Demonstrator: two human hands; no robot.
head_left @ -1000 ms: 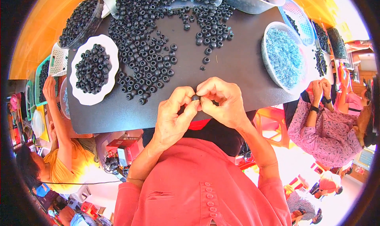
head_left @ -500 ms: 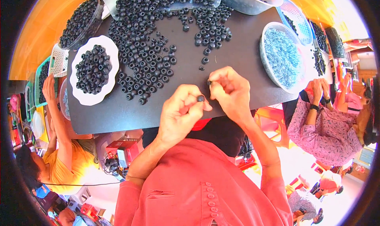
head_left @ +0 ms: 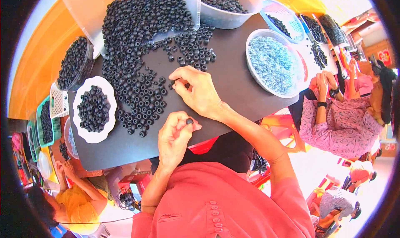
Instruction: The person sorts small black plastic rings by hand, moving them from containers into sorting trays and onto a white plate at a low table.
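Leftmost, a white scalloped dish (head_left: 109, 125) of small black rubber rings lies well apart from the left hand (head_left: 174, 139), which pinches one small black ring (head_left: 189, 121) at its fingertips, raised over the dark tabletop (head_left: 233, 81), likely for easy fitting. Just beyond, the right hand (head_left: 199, 92) curls narrowly on the loose black rings (head_left: 141, 100); whether it grips one is hidden. Farther right sits a clear bowl of blue-grey pieces (head_left: 273, 63), too small to identify.

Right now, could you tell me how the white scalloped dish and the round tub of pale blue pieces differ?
The white scalloped dish is shallow and sits at the left of the black board; the round tub is deeper, at the right. The dish holds black rings, the tub small pale blue pieces. Both rest on the board untouched by either hand.
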